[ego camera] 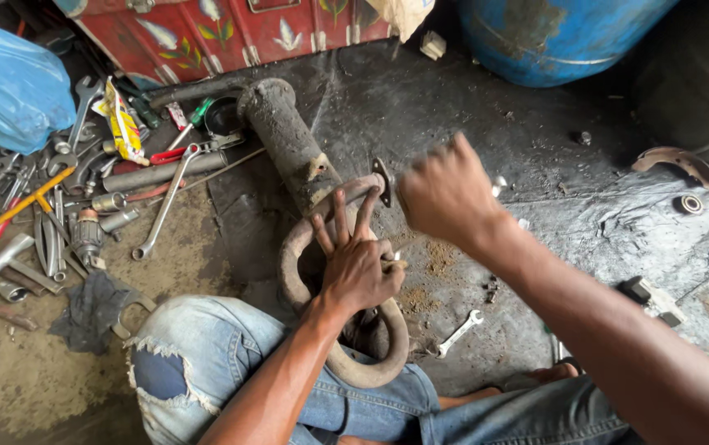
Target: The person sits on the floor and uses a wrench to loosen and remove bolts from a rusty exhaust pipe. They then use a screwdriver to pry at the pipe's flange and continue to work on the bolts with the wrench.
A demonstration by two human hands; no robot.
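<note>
I sit on the dirty floor with a big rusty ring (346, 367) on a thick pipe (288, 140), in the middle, near my knees. My left hand (357, 264) lies flat on the ring with fingers spread wide. My right hand (446, 196) is a closed fist at the ring's far edge, by a small metal plate (383, 181); I cannot tell what it grips. The part looks heavy, stiff and gritty. I think the thick rim is the best place to hold. A small wrench (459, 331) lies to the right.
</note>
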